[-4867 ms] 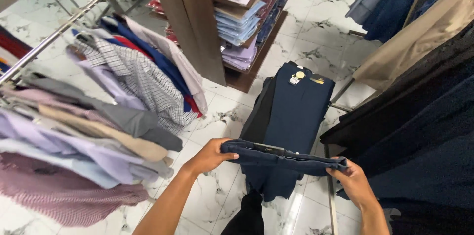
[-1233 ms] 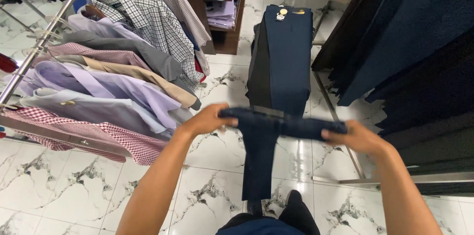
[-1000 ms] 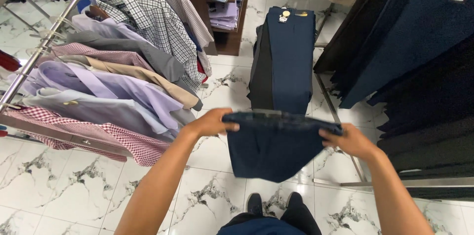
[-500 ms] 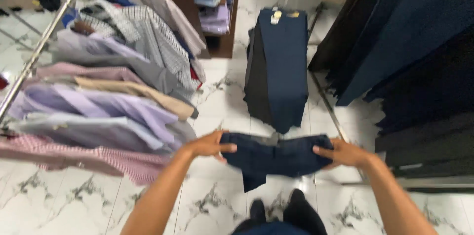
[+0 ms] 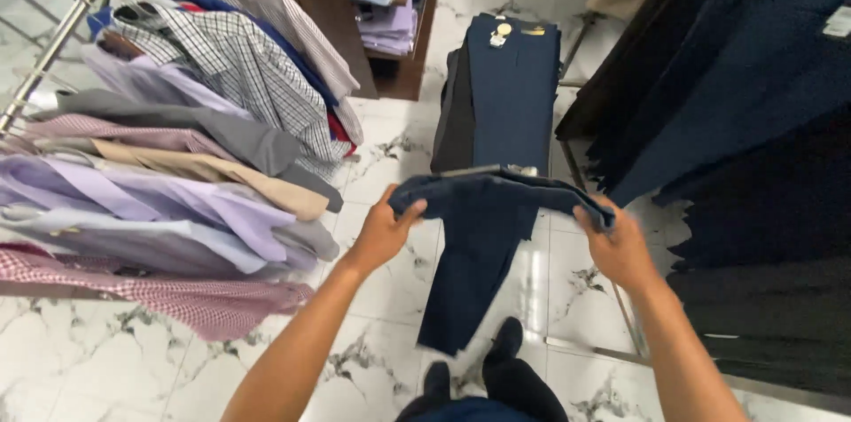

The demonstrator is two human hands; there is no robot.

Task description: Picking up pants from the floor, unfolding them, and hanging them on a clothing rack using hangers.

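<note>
The left hand (image 5: 383,231) and right hand (image 5: 619,249) are each closed on one end of the waistband of navy trousers (image 5: 479,245), held between the shirt rack (image 5: 177,147) on the left and hanging dark garments (image 5: 745,121) on the right, legs dangling above the marble floor (image 5: 133,369).

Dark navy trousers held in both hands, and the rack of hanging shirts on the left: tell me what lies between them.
In the head view, only white marbled floor tile lies between the dark navy trousers and the shirt rack.
</note>
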